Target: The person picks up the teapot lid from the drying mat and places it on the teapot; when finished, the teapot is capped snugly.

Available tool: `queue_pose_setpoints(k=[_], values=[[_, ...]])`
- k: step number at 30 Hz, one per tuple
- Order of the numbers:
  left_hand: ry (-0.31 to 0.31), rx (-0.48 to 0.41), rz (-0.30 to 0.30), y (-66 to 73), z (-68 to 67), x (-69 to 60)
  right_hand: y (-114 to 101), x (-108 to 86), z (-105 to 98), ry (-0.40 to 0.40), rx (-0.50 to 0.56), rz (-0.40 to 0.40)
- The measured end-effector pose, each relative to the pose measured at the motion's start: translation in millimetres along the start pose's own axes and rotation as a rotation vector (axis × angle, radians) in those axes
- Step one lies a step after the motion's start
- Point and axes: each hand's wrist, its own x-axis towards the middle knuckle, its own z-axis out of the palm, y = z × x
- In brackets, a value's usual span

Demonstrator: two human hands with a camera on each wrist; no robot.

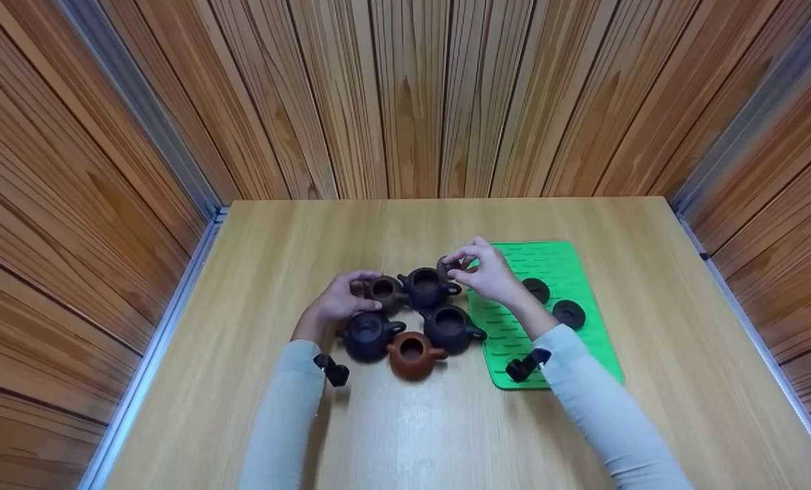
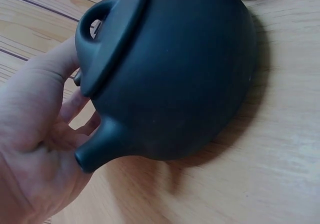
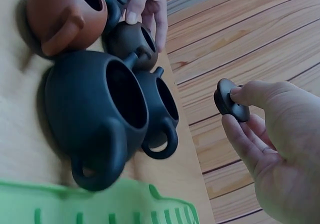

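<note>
My left hand (image 1: 337, 299) holds a small brown teapot (image 3: 122, 40) by its sides, thumb and fingers around its open mouth. Between the thumb and fingertips of my right hand (image 1: 487, 273) is a dark round lid (image 3: 226, 100), pinched up in the air near a lidless dark teapot (image 1: 427, 301). Another lidless dark teapot (image 3: 80, 99) stands in front of that one. A reddish-brown teapot (image 1: 412, 369), also without a lid, is nearest the front. Below my left hand sits a dark teapot (image 2: 185, 74) with its lid on.
On the right lies a green ridged mat (image 1: 521, 262). Two dark lids, one farther back (image 1: 535, 291) and one nearer (image 1: 568, 314), rest on it. Wooden plank walls (image 1: 419, 102) enclose the table (image 1: 405, 435) at the back and both sides.
</note>
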Motion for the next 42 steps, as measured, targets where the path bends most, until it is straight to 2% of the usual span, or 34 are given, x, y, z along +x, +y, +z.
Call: queue_pose_setpoints(k=[9,18,23,32,42], values=[[0.003,-0.004,-0.013,1.0,0.2,-0.6,-12,7.2,17,-0.039,0.01,0.002],[0.001,-0.001,-0.003,0.4,0.8,-0.6,-23,16.4,36,-0.054,-0.005,-0.056],[0.003,-0.012,0.005,-0.2,0.4,-1.1,-29,19.9,47,-0.07,0.004,-0.044],[0.014,-0.055,-0.039,-0.2,-0.4,-2.0,-40,27.1,66,-0.104,0.039,-0.026],[0.039,-0.056,-0.043,-1.7,3.3,-0.7,-42,29.6,80,-0.086,0.061,-0.031]])
